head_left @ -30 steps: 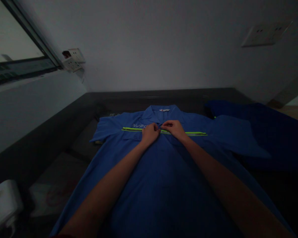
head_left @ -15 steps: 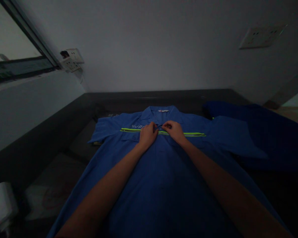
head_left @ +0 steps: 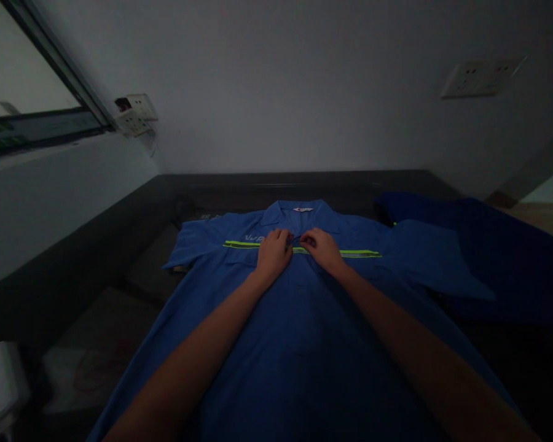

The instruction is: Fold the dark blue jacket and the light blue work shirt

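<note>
A blue short-sleeved work shirt (head_left: 276, 331) lies spread face up, collar away from me, with a yellow-green and grey stripe across its chest. At the front opening below the collar, my left hand (head_left: 275, 250) has its fingers closed on the shirt's edge. Close beside it on the right, my right hand (head_left: 321, 247) pinches the cloth of the same opening. A small dark gap shows between the fingertips. Any button there is hidden or too small to make out. Pale lettering on the chest is partly covered by my left hand.
A darker blue garment (head_left: 511, 258) lies at the right, under the shirt's sleeve. White wall sockets (head_left: 483, 77) sit at the upper right, others (head_left: 136, 115) by the window at the left. A white boxy object (head_left: 2, 383) stands at the lower left. Dark edging borders the wall.
Both hands stay at the front opening, their fingers shifted slightly and the fingertips a little lower over the cloth. The whole view has tilted a little.
</note>
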Action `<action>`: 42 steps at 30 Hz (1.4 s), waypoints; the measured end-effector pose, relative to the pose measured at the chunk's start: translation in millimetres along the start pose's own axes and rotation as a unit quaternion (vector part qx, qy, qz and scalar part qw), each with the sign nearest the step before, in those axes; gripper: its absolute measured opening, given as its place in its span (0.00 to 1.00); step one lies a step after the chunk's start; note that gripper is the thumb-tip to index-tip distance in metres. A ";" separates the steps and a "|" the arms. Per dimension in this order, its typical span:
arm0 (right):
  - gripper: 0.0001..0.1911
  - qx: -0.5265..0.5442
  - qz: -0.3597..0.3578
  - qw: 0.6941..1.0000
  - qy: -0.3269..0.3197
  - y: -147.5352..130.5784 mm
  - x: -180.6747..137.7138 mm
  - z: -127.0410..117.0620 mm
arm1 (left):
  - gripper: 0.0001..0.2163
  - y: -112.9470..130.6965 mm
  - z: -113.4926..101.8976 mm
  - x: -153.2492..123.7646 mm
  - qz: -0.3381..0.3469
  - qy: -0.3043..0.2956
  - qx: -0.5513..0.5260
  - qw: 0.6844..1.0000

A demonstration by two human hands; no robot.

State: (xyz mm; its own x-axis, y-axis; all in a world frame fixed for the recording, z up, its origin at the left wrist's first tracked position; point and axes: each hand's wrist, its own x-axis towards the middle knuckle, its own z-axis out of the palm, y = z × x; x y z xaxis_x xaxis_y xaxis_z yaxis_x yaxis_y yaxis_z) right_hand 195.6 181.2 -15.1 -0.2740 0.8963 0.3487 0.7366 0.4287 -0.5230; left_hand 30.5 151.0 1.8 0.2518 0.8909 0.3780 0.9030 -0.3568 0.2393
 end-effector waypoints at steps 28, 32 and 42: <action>0.27 -0.163 -0.034 0.984 -0.062 -14.6 -81.4 -26.4 | 0.13 -6.1 5.0 -6.4 0.133 -0.011 0.027 0.991; 0.26 -0.120 -0.047 0.991 -0.029 -13.1 -82.5 -28.5 | 0.18 -6.7 2.8 -17.4 0.145 -0.022 0.001 0.989; 0.28 -0.159 -0.041 0.982 -0.095 -22.7 -113.0 -40.2 | 0.25 -7.9 -0.7 -36.4 0.184 -0.112 0.011 0.976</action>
State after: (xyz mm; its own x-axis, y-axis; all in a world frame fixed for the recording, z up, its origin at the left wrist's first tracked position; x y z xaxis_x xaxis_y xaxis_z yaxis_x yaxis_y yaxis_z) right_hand 234.7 65.6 -11.4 -0.4293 0.8779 0.2119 0.8547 0.4708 -0.2187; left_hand 13.9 121.2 -13.2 0.6287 0.7433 0.2284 0.7435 -0.6607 0.1037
